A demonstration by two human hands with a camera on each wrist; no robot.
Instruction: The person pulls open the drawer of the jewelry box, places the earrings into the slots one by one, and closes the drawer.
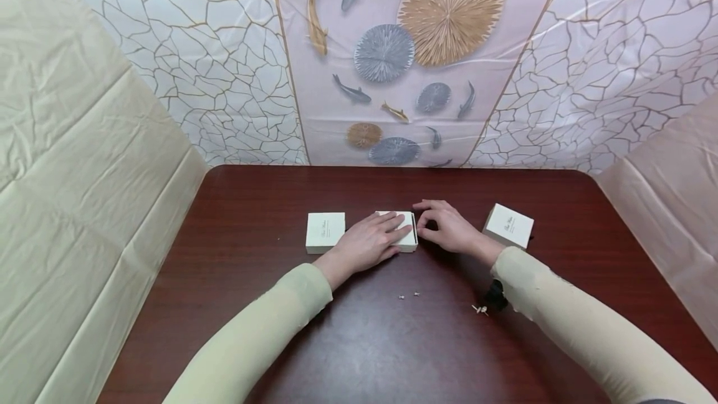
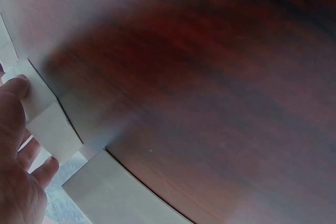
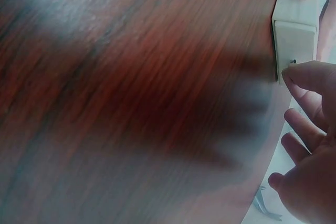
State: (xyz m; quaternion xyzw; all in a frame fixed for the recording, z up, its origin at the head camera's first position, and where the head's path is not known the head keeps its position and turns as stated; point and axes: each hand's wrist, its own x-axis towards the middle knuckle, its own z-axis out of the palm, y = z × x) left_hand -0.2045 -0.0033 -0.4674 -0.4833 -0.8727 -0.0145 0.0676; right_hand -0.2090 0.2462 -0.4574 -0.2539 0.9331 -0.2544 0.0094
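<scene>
My left hand [image 1: 367, 243] lies over a small white drawer box [image 1: 410, 245] and grips it, thumb on the near side and fingers across the top. In the left wrist view the thumb presses on the box's side wall [image 2: 39, 90]. At the box's right end, my right hand [image 1: 449, 227] pinches with thumb and forefinger at a small dark pull tab [image 3: 293, 62] on the drawer front [image 3: 295, 40]. A narrow dark gap shows at that end in the head view. The right hand's other fingers stand away from the box. What the box contains is hidden.
A second white box [image 1: 325, 231] stands just left, and a third white box [image 1: 509, 225] sits turned at the right. Two tiny pale pieces [image 1: 401, 297] and some small pale pins [image 1: 480, 310] lie nearer. A dark object [image 1: 496, 295] is by the right sleeve.
</scene>
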